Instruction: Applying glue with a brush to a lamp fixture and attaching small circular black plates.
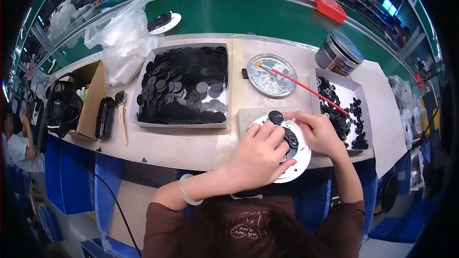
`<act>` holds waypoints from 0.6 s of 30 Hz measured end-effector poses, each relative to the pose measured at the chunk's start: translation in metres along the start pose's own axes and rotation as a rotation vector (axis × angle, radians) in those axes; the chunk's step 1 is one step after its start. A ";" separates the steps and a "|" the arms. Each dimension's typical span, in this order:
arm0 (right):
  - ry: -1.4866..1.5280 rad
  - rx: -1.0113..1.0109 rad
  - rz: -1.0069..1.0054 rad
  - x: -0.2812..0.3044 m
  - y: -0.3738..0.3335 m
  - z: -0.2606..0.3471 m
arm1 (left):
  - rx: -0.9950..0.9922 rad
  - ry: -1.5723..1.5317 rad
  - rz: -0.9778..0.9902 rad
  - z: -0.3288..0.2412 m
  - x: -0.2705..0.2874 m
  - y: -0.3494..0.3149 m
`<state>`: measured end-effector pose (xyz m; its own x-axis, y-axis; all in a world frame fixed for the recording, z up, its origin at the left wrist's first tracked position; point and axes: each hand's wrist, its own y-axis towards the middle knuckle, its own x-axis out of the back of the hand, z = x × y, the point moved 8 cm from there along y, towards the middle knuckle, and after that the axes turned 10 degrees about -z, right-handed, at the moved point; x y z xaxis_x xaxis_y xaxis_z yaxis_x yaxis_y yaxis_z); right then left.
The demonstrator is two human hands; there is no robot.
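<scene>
A wristwatch (122,118) is lying near a cardboard box (95,98)
A red plastic bin (330,11) is sitting on the green conveyor belt (248,15).

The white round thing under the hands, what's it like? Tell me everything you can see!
The white round piece looks like smooth plastic and faces up, with black pieces around its middle. It is near the front edge of the table, seemingly partly over a pale flat block. The left hand covers much of its left side, and the right hand is at its upper right edge. A black disc shows at its top. Its underside is hidden.
</scene>
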<state>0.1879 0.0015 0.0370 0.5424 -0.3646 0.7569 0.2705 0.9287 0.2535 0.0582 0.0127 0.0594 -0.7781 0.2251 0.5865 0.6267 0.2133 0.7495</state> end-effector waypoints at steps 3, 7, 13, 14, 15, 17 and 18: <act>-0.062 0.112 -0.112 0.003 -0.002 0.003 | -0.013 0.049 -0.012 -0.004 0.001 0.001; -0.108 0.194 -0.221 0.006 -0.003 0.005 | -0.050 0.115 -0.010 -0.008 -0.001 -0.001; -0.119 0.280 -0.283 0.006 0.003 0.010 | -0.028 0.093 0.031 0.005 -0.011 -0.002; -0.117 0.279 -0.283 0.007 0.003 0.009 | -0.027 0.094 0.033 0.004 -0.009 -0.002; -0.129 0.250 -0.206 0.004 0.002 0.006 | -0.001 0.056 0.045 0.003 -0.007 -0.003; -0.161 0.170 -0.084 -0.003 0.002 0.003 | 0.049 -0.021 -0.003 0.006 -0.006 -0.006; -0.157 0.173 -0.079 -0.003 0.002 0.004 | 0.056 -0.017 -0.002 0.007 -0.007 -0.006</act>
<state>0.1834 0.0045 0.0379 0.3915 -0.4338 0.8115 0.1592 0.9005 0.4046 0.0607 0.0164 0.0486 -0.7788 0.2401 0.5794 0.6269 0.2661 0.7323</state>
